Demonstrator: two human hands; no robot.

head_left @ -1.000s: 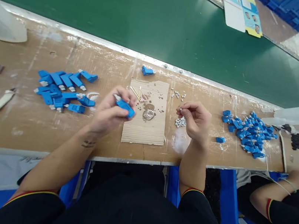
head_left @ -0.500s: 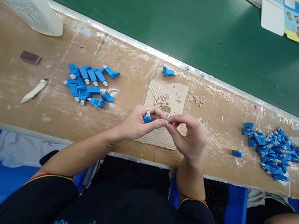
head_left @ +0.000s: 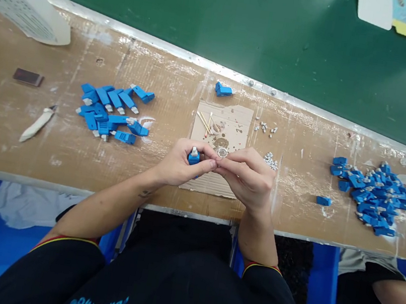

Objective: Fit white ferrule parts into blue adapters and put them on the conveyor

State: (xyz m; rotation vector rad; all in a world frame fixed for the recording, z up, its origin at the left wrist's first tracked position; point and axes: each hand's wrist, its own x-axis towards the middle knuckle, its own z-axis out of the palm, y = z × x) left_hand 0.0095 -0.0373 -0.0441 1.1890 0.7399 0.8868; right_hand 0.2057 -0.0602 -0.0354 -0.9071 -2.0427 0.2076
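Observation:
A blue piece with a grey-white tip (head_left: 194, 157) is held in the curled fingers of my left hand (head_left: 182, 165). My left thumb and index fingertips meet the fingertips of my right hand (head_left: 251, 177), which are pinched together; whatever lies between them is too small and hidden to name. Both hands are over the near part of a stained cardboard sheet (head_left: 239, 127). A small round metal ring (head_left: 221, 152) shows just beyond the fingertips. Thin sticks (head_left: 204, 123) lie on the sheet, and small grey pieces (head_left: 270, 160) are heaped right of it.
Blue pieces lie in a group (head_left: 107, 112) at left and a larger pile (head_left: 382, 199) at right. A single blue piece (head_left: 223, 90) is beyond the cardboard. A white container (head_left: 49, 27), a dark block (head_left: 27, 77) and a white-wrapped blade (head_left: 37, 125) are at left. A person's arm (head_left: 395, 297) shows lower right.
My right fingers have closed in more over the left fingertips, and the heap of small grey pieces beside the right hand is more visible. The view has shifted slightly.

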